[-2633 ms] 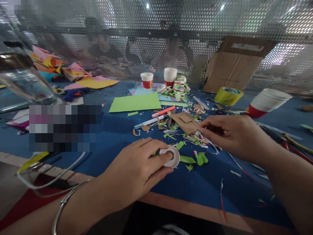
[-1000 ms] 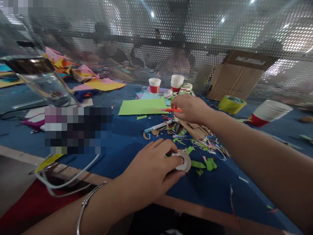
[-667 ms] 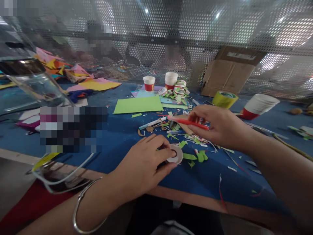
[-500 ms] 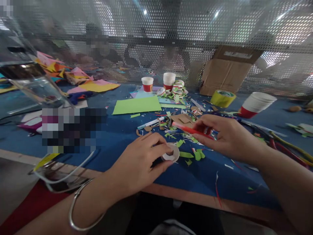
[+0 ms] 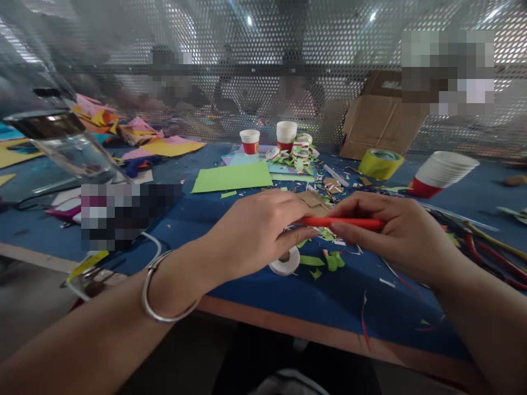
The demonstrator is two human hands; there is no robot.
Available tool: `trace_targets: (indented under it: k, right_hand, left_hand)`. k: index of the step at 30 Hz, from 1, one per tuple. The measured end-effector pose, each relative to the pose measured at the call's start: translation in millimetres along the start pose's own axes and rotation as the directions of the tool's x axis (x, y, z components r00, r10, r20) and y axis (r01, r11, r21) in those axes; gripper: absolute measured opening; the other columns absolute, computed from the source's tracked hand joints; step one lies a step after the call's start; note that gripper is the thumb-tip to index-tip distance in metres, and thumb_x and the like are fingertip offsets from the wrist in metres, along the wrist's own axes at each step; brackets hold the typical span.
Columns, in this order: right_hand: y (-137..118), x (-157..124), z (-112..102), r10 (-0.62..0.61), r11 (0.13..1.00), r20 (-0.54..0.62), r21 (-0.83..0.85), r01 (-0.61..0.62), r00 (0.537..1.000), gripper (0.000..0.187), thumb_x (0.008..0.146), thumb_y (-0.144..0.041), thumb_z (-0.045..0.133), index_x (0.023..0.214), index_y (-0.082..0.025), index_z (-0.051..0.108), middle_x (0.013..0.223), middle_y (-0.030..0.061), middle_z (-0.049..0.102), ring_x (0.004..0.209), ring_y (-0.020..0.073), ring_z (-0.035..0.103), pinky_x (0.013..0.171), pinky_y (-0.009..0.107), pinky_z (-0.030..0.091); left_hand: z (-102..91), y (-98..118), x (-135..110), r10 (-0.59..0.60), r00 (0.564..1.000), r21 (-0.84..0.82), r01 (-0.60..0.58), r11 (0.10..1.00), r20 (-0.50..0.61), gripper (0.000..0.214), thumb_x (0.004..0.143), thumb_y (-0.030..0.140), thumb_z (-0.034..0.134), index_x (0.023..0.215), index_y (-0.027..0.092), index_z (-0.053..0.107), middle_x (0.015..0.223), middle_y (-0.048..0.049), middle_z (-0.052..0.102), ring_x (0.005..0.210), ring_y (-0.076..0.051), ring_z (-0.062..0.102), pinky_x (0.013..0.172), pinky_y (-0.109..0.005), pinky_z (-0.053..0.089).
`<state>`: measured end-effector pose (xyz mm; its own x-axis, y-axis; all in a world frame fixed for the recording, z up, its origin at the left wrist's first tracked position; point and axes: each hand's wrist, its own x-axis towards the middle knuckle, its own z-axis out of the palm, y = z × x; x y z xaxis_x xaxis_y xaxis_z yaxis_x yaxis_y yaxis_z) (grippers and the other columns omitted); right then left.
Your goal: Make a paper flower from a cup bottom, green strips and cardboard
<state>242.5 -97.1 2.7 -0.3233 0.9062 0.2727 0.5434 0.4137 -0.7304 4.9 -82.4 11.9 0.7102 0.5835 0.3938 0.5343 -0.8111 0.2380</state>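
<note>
My right hand point(image 5: 382, 236) is closed around the right part of a slim red pen-like stick point(image 5: 343, 222), held level above the blue table. The thumb and fingers of my left hand point(image 5: 267, 227) pinch the stick's left end and hide its tip. Just below my left hand, a white ring-shaped roll point(image 5: 285, 262), like a roll of tape, lies on the table. Green paper scraps point(image 5: 334, 260) are scattered beside the roll, and brown cardboard pieces point(image 5: 312, 202) lie behind the stick.
Beyond the hands are a green sheet point(image 5: 233, 176), paper cups point(image 5: 250, 144) and a yellow tape roll point(image 5: 381, 164). Stacked cups point(image 5: 447, 174) lean at right, near red-handled pliers point(image 5: 481, 247). A glass bottle point(image 5: 76, 148) stands at left. A cardboard box point(image 5: 376, 120) rests against the perforated screen.
My left hand has let go of the white roll and moved up and right to grip the red stick's left end. The stick has turned more level in my right hand.
</note>
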Motion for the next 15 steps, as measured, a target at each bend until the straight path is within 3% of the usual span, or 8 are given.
trace_targets:
  k: [4, 7, 9, 12, 15]
  right_hand:
    - [1.7, -1.0, 2.6, 0.11, 0.939, -0.029, 0.331, -0.095, 0.993, 0.019, 0.081, -0.043, 0.08, 0.085, -0.025, 0.075, 0.066, -0.0023, 0.066, 0.057, 0.0121, 0.06, 0.055, 0.024, 0.047]
    - [-0.8, -1.3, 9.2, 0.194, 0.761, -0.012, 0.632, -0.143, 0.981, 0.017, 0.08, -0.037, 0.082, 0.08, -0.022, 0.072, 0.065, -0.0025, 0.064, 0.054, 0.01, 0.059, 0.052, 0.022, 0.047]
    - [-5.1, -1.1, 12.4, 0.24, 0.66, 0.019, 0.73, -0.177, 0.971, 0.019, 0.082, -0.034, 0.081, 0.074, -0.021, 0.069, 0.061, -0.0025, 0.062, 0.051, 0.0088, 0.056, 0.048, 0.02, 0.044]
    - [-9.7, -0.5, 10.4, 0.268, 0.609, 0.012, 0.773, -0.179, 0.963, 0.023, 0.082, -0.032, 0.08, 0.068, -0.02, 0.066, 0.056, -0.003, 0.054, 0.048, 0.0066, 0.047, 0.042, 0.018, 0.034]
    - [-5.3, 0.3, 1.2, 0.276, 0.637, -0.12, 0.766, -0.088, 0.954, 0.022, 0.083, -0.026, 0.077, 0.066, -0.019, 0.065, 0.055, -0.0039, 0.044, 0.048, 0.0062, 0.041, 0.042, 0.02, 0.027]
  left_hand:
    - [2.3, 0.6, -0.4, -0.126, 0.989, -0.115, 0.134, 0.984, 0.074, 0.029, 0.102, 0.04, 0.051, 0.093, 0.016, 0.067, 0.075, 0.0011, 0.065, 0.069, -0.012, 0.058, 0.062, -0.024, 0.038]
    - [3.0, 3.4, 0.9, -0.192, 0.97, -0.253, 0.225, 0.941, 0.146, 0.039, 0.104, 0.045, 0.044, 0.084, 0.017, 0.062, 0.063, 0.0044, 0.055, 0.055, -0.008, 0.048, 0.052, -0.023, 0.031]
    - [1.2, 6.9, 2.6, -0.188, 0.968, -0.392, 0.239, 0.888, 0.164, 0.039, 0.104, 0.046, 0.042, 0.082, 0.018, 0.058, 0.064, 0.0047, 0.053, 0.055, -0.007, 0.047, 0.051, -0.022, 0.032]
    - [-9.1, 12.9, 0.2, -0.213, 0.937, -0.593, 0.341, 0.729, 0.278, 0.046, 0.106, 0.046, 0.034, 0.07, 0.02, 0.044, 0.056, 0.0052, 0.042, 0.049, -0.007, 0.038, 0.048, -0.022, 0.034]
    - [-25.3, 15.9, -14.1, -0.259, 0.886, -0.706, 0.463, 0.536, 0.385, 0.051, 0.107, 0.049, 0.022, 0.065, 0.023, 0.032, 0.047, 0.0066, 0.028, 0.04, -0.008, 0.026, 0.042, -0.024, 0.033]
